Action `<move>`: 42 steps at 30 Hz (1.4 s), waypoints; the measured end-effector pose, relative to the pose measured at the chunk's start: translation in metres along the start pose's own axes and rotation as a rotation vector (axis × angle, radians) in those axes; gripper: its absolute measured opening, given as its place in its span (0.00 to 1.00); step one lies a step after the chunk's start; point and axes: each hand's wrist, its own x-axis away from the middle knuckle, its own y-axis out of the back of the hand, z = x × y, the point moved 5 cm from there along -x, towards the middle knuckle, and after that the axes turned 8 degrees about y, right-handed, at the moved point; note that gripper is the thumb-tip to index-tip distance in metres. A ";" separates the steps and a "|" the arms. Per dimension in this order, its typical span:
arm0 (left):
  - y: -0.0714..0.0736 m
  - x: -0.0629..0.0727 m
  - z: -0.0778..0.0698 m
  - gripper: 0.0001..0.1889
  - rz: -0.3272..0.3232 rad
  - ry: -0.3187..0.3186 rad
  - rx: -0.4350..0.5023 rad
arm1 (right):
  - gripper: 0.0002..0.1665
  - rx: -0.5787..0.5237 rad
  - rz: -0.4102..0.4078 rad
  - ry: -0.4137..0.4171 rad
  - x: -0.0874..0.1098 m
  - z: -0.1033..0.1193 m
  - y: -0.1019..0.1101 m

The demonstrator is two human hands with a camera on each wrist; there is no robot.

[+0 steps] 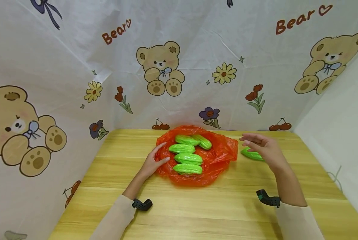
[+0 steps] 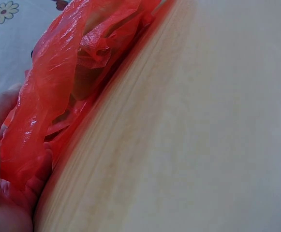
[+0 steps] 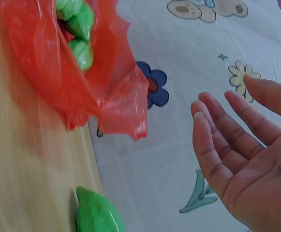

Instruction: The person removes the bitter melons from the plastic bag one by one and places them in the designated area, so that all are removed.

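Note:
Several bright green, ridged bitter melons (image 1: 188, 158) lie in a red plastic bag (image 1: 218, 163), its mouth spread wide. My left hand (image 1: 151, 164) rests on the bag's left rim, thumb and index finger spread apart over the film. In the left wrist view, crumpled red film (image 2: 48, 92) lies against the fingers. Another bitter melon (image 1: 251, 154) lies on the table to the right of the bag, partly hidden behind my right hand (image 1: 267, 150). That hand hovers with relaxed fingers and holds nothing. The right wrist view shows this melon's tip (image 3: 96, 212) below the bag.
The wooden table (image 1: 179, 210) meets a cloth backdrop (image 1: 191, 76) printed with bears and flowers along its far edge. A pale cable (image 1: 335, 175) hangs by the right side. Dark wrist cameras (image 1: 142, 204) sit at both sleeves.

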 end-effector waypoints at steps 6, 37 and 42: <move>-0.001 0.008 -0.019 0.37 -0.005 0.001 -0.011 | 0.25 -0.064 0.055 -0.021 -0.005 0.005 -0.020; -0.001 0.003 0.007 0.36 -0.018 -0.010 -0.007 | 0.18 -0.059 0.201 0.026 -0.002 0.022 -0.098; 0.001 0.001 0.005 0.37 -0.012 -0.009 0.002 | 0.20 -0.032 0.200 0.036 -0.005 0.024 -0.106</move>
